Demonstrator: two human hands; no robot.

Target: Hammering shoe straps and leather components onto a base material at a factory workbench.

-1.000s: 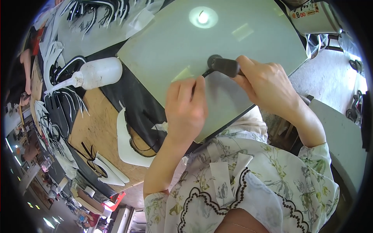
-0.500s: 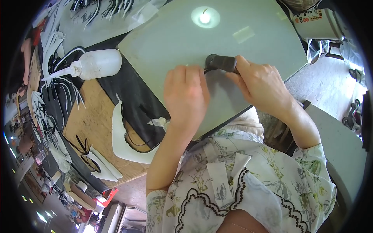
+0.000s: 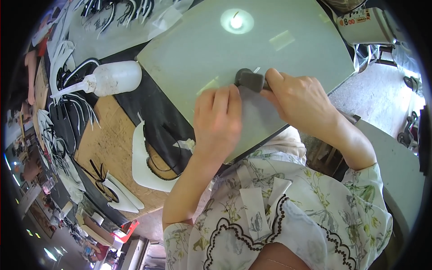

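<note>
Over the glossy pale-green surface, my right grip clasps a dark blunt-headed hammer; my left grip curls beside it, pinching what I cannot tell.

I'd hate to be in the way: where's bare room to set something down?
The pale slab looks bare well beyond the hammer and right hand, out to its edge by the white container. It is crowded around the left hand and left of the slab, where the white bottle and curved white piece lie.
</note>
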